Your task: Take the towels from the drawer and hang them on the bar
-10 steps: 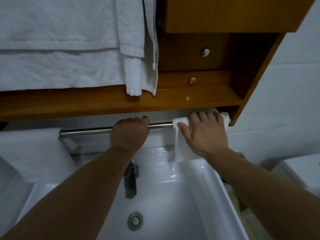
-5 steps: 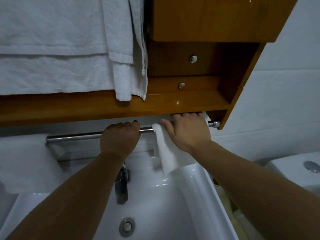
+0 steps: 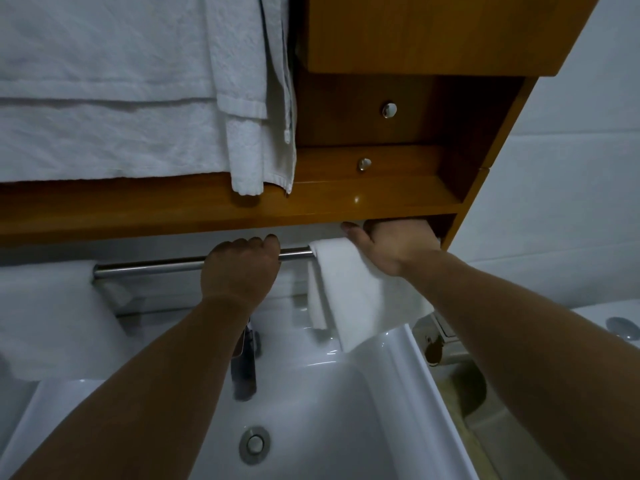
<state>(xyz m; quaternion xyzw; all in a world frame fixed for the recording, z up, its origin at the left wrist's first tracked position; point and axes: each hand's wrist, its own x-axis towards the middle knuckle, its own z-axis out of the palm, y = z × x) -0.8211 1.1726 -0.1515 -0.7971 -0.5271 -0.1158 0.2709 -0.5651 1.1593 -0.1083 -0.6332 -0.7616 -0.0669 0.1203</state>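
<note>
Gripping the bar (image 3: 156, 266) near its middle, the left hand (image 3: 242, 268) is wrapping its fingers over the top of the metal rod, knuckles facing the camera. Just to its right, a small white towel (image 3: 360, 296) is hanging over the bar near its right end, its layers drooping toward the rim of the white sink (image 3: 415, 386). The right hand (image 3: 394, 245) is lying palm-down on the fold of that towel where it is crossing the bar, thumb sticking out to the left. Its fingers are reaching up under the wooden shelf (image 3: 173, 209) and hiding in shadow there, so I cannot tell whether they are clutching the cloth or lying flat. A second white towel (image 3: 45, 317) is hanging at the bar's left end. Above the shelf, larger white towels (image 3: 104, 98) are hanging beside a wooden cabinet (image 3: 433, 29) with two round metal knobs (image 3: 389, 109). Below the left forearm a faucet (image 3: 244, 362) is standing over the basin, with the drain (image 3: 254, 445) showing lower down
</note>
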